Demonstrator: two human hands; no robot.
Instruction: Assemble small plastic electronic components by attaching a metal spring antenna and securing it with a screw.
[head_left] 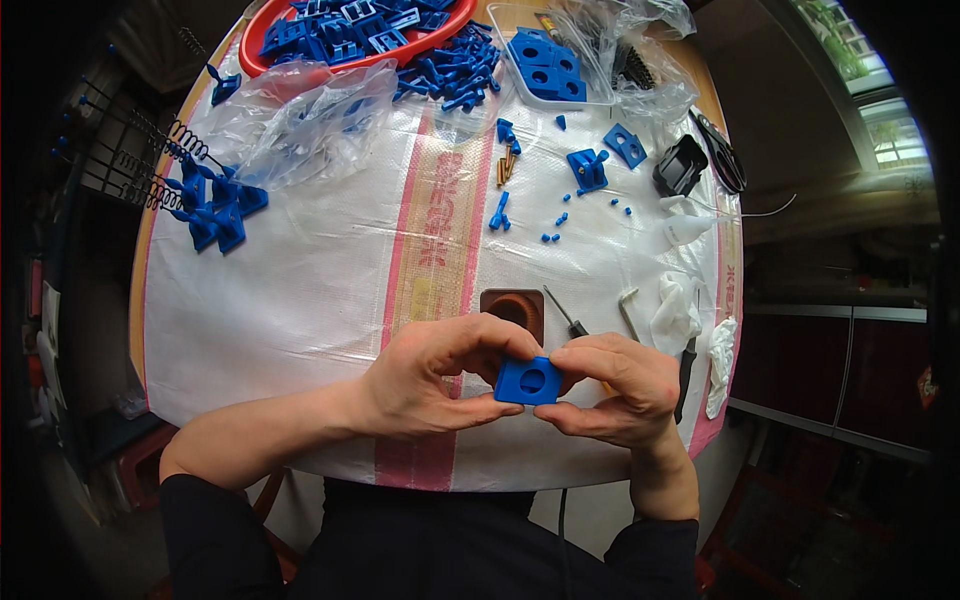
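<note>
Between my two hands, near the table's front edge, is a blue rectangular plastic piece (514, 388) with a round hole in its face. My left hand (425, 375) pinches its left side, thumb along the lower edge and fingers along the top. From the other side my right hand (625, 388) grips its right edge between thumb and fingers. Just beyond the fingers lies a brown square dish (498, 299) with a dark round ring inside. A thin screwdriver (572, 322) rests beside that dish, partly behind my right hand.
A red basin (250, 58) of blue parts and a clear tray (600, 98) of blue plates stand at the back. Brass pins (503, 170) and small blue pieces lie mid-table. Scissors (733, 165), a hex key (627, 305) and a squeeze bottle (688, 230) sit right; blue assemblies (215, 205) left.
</note>
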